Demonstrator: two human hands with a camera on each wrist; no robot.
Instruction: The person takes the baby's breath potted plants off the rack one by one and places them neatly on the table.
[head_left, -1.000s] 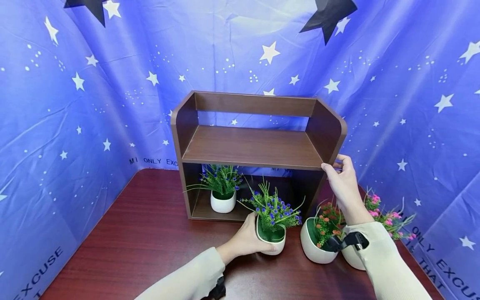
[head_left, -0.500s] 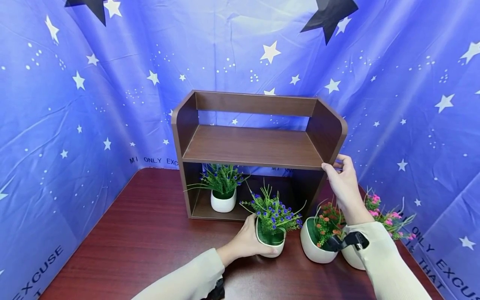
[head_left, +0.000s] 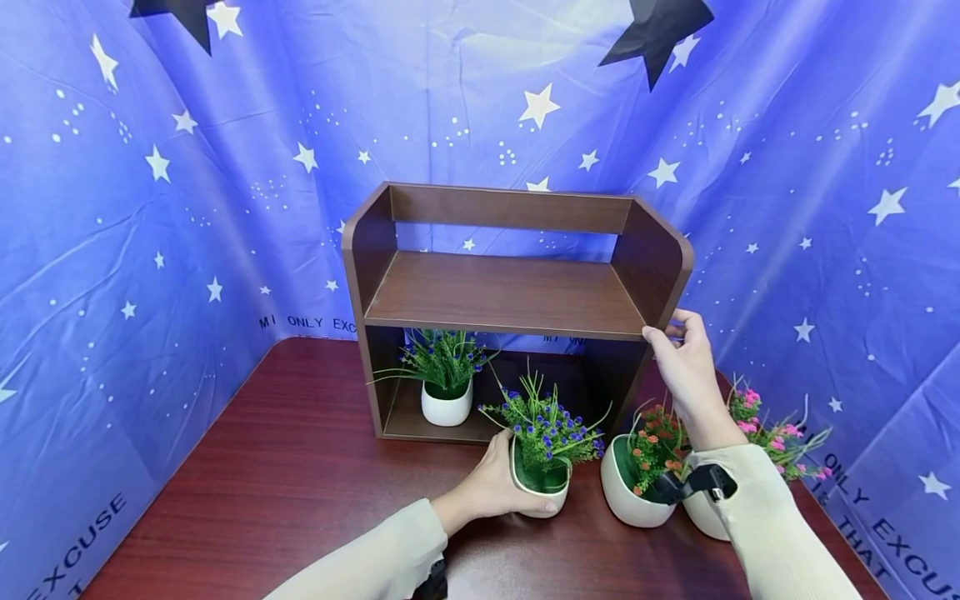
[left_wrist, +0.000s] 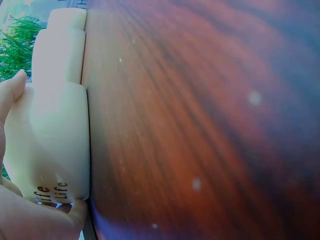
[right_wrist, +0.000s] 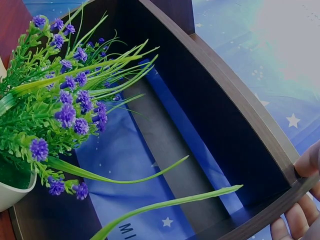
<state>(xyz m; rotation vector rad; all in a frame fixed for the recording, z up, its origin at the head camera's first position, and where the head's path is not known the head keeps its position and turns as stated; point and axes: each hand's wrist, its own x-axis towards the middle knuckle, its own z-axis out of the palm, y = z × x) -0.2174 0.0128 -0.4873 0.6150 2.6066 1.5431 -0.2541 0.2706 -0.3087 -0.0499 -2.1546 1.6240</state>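
Note:
My left hand (head_left: 491, 485) grips a white pot (head_left: 540, 498) of blue-purple artificial flowers (head_left: 551, 429), in front of the shelf. In the left wrist view the pot (left_wrist: 50, 135), lettered "Life", has its base along the tabletop; thumb and fingers curl around its side. My right hand (head_left: 684, 358) pinches the right side panel of the brown two-tier shelf (head_left: 502, 296), near the middle board's front corner. The right wrist view shows those fingers (right_wrist: 295, 220) on the panel's edge, with the purple blooms (right_wrist: 65, 115) at left before the lower tier.
Another white pot with blue flowers (head_left: 447, 404) stands in the lower tier at left. To the right, on the reddish table (head_left: 247, 500), are a pot with orange flowers (head_left: 633, 496) and one with pink flowers (head_left: 780, 437), partly behind the right forearm. Blue star-print cloth (head_left: 465, 100) hangs behind.
Over the last second the left hand's flowerpot has come down slightly toward the near side of the table. The right hand has kept its hold on the shelf.

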